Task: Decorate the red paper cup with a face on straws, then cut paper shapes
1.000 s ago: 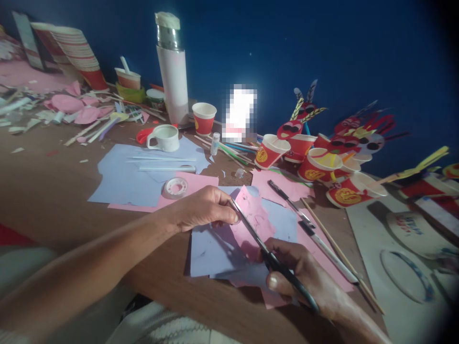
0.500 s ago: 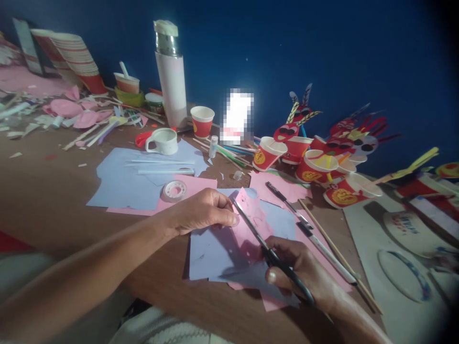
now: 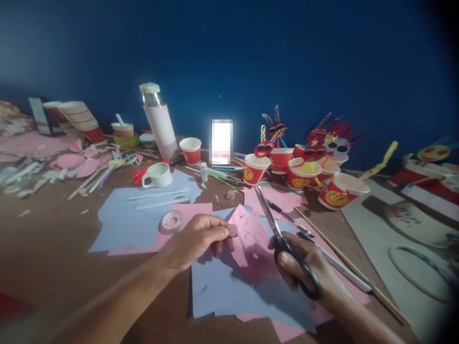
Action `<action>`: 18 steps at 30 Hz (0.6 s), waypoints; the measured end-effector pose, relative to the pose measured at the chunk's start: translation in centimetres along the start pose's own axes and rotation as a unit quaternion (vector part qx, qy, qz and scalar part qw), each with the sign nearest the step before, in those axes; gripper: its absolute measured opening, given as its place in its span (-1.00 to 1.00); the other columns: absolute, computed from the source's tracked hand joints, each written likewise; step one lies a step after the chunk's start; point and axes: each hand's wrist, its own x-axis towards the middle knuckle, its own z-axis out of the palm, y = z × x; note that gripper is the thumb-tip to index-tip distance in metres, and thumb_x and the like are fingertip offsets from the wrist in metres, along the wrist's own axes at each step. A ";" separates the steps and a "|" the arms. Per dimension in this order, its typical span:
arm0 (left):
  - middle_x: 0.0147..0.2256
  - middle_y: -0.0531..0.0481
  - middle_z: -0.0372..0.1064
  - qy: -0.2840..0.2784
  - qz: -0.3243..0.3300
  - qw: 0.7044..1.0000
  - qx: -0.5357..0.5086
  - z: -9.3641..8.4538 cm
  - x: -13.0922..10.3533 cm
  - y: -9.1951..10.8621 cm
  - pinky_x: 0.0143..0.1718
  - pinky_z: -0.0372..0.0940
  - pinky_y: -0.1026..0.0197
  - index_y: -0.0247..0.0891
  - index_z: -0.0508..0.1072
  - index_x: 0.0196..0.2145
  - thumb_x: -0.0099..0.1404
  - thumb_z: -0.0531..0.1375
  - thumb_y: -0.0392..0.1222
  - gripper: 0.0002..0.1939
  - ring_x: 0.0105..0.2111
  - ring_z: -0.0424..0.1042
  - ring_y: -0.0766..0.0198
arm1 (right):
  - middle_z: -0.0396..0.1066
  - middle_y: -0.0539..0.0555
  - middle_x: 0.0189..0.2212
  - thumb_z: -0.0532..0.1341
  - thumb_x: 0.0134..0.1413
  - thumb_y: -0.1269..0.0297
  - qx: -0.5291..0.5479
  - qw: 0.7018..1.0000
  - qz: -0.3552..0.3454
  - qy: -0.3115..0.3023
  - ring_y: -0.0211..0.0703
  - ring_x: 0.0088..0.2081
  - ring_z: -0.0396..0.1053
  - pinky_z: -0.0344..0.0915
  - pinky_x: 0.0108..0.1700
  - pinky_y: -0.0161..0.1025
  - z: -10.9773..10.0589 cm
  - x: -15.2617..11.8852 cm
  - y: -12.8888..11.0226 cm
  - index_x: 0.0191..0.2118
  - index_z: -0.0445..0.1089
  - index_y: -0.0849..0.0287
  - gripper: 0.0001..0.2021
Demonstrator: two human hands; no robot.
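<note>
Between the thumb and fingers of my left hand (image 3: 202, 239) is a small rounded piece of pink paper (image 3: 233, 230). My right hand (image 3: 304, 263) grips black-handled scissors (image 3: 269, 212), their blades nearly together and pointing up and away, apart from the paper piece. Below and between both hands, a pink sheet with small scraps on it (image 3: 253, 239) lies over blue paper sheets (image 3: 222, 291). A roll of tape (image 3: 171, 221) rests on paper left of my left hand. Pens (image 3: 292, 217) lie just beyond my right hand.
A white mug (image 3: 158, 176), a white bottle (image 3: 159, 126) and a red paper cup (image 3: 191, 152) stand at the back. Decorated cups (image 3: 304, 173) fill the back right. Paper scraps and sticks (image 3: 89, 167) litter the left. A wooden stick (image 3: 351, 265) lies at right.
The scissors have moved away from the paper piece in my left hand, and their blades now point more upward. The camera view has tilted up, so the table items appear lower.
</note>
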 end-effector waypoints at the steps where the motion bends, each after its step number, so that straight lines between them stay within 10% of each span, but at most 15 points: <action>1: -0.49 -0.05 0.44 0.000 0.000 1.000 -0.018 0.1 0.1 -0.1 -0.59 0.15 0.34 -0.36 0.46 -0.42 0.15 0.11 -0.21 -0.82 -0.63 0.24 0.43 | 0.12 -0.17 -0.80 0.20 -0.14 -0.14 0.006 1.000 -0.001 0.002 -0.39 -0.77 0.03 -0.02 -0.69 -0.41 0.0 0.0 -0.1 -0.34 0.19 0.20 -0.54; 18: -0.48 -0.08 0.46 0.040 -0.003 0.999 -0.001 0.6 0.1 0.3 -0.63 0.14 0.36 -0.37 0.42 -0.44 0.20 0.10 -0.15 -0.77 -0.66 0.21 0.44 | 0.13 -0.16 -0.79 0.14 -0.09 -0.14 -0.012 0.998 0.004 0.055 -0.38 -0.75 0.04 -0.01 -0.66 -0.38 0.5 -0.4 -1.0 -0.36 0.23 0.20 -0.57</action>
